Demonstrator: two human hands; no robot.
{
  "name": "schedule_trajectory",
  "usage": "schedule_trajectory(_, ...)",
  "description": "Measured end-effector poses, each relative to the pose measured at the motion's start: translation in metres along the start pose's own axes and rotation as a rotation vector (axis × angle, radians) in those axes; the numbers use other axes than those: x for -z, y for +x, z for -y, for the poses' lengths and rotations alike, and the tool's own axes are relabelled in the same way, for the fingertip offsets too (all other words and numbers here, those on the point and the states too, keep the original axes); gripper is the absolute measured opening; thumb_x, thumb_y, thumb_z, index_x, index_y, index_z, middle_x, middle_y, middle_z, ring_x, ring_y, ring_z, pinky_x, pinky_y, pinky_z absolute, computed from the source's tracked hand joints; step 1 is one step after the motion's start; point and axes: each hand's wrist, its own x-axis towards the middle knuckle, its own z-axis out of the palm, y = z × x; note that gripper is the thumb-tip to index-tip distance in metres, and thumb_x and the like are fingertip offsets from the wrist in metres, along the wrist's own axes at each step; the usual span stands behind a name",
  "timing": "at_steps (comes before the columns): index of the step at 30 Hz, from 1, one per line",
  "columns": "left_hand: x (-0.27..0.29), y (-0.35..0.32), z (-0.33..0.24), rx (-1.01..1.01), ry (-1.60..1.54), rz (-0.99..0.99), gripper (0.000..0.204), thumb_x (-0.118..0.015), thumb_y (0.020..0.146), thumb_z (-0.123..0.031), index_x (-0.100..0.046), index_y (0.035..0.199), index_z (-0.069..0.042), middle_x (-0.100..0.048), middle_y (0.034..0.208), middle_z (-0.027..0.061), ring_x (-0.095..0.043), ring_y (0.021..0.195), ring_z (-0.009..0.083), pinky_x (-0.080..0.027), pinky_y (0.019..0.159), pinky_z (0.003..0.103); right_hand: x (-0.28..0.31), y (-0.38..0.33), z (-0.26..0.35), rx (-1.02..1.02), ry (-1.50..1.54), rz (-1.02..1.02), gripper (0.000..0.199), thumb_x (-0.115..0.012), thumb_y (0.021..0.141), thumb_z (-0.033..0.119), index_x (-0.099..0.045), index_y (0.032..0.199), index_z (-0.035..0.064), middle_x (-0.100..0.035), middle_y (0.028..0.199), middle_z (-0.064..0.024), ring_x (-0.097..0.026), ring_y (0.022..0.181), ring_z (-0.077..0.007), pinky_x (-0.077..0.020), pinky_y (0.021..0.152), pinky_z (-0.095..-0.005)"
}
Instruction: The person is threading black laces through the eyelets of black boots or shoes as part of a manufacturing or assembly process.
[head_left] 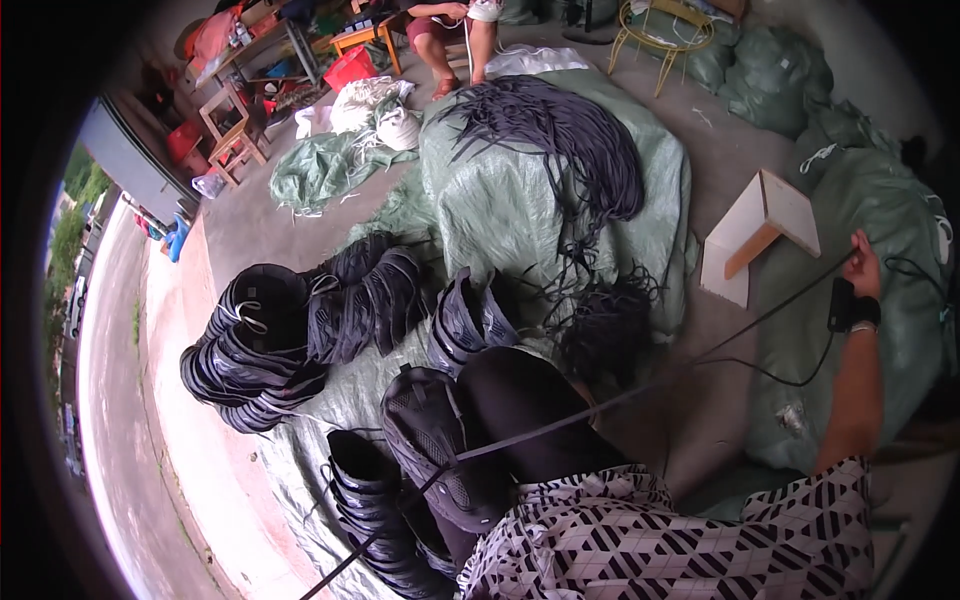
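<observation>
A black shoe upper (pixel 428 415) lies on my lap, against my dark-clad legs. My right hand (pixel 862 264) is stretched far out to the right, its fingers closed on the end of a long flat dark lace (pixel 580 415). Pulled nearly straight, the lace slants down from that hand across the shoe upper and leaves at the lower left edge. My left hand is out of view. A black strapped device (pixel 846 308) sits on my right wrist, and a thin dark cord hangs near it.
Stacked black shoe uppers (pixel 265 310) stand left, more (pixel 370 500) beside my lap. A heap of dark laces (pixel 560 130) covers a green-wrapped bale (pixel 490 190) ahead. Full green sacks (pixel 850 220) and a wooden board piece (pixel 770 225) are right. Another person (pixel 455 40) sits at the back.
</observation>
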Motion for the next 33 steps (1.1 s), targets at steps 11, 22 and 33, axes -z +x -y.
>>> schedule_trajectory(11, 0.006, -0.058, -0.055, 0.412, -0.169, -0.016, 0.017, -0.045, 0.092, -0.023, -0.056, 0.087, -0.011, -0.039, 0.059, -0.0069, -0.033, 0.044, 0.0043, -0.027, 0.038, 0.021, -0.082, -0.103, -0.144, -0.275, -0.132, 0.470, 0.011, -0.060, 0.086, 0.015, -0.064, 0.089, 0.0052, -0.050, 0.066, 0.0008, -0.046, 0.054, -0.0075, -0.0346, 0.045, -0.0176)
schedule_trajectory(22, -0.244, -0.214, -0.247, 0.338, -0.070, 0.987, 0.028, -0.046, 0.097, -0.019, -0.066, 0.097, 0.001, -0.044, 0.051, -0.0039, -0.041, 0.042, 0.0040, -0.032, 0.042, 0.020, -0.336, -0.474, -0.146, 0.522, -0.472, 1.464, 0.006, -0.060, 0.083, 0.006, -0.058, 0.087, 0.0030, -0.064, 0.073, -0.0137, -0.065, 0.068, -0.0282, -0.0506, 0.059, -0.0368)
schedule_trajectory(33, -0.294, -0.220, -0.238, -0.391, 0.600, 1.345, 0.021, -0.060, 0.078, -0.019, -0.066, 0.086, 0.000, -0.065, 0.077, 0.0197, -0.064, 0.078, 0.0361, -0.052, 0.069, 0.039, -0.313, -0.500, -0.137, -0.199, -0.659, 1.549, 0.009, -0.056, 0.083, 0.006, -0.061, 0.089, 0.0005, -0.064, 0.066, -0.0110, -0.062, 0.049, -0.0169, -0.0493, 0.050, -0.0319)
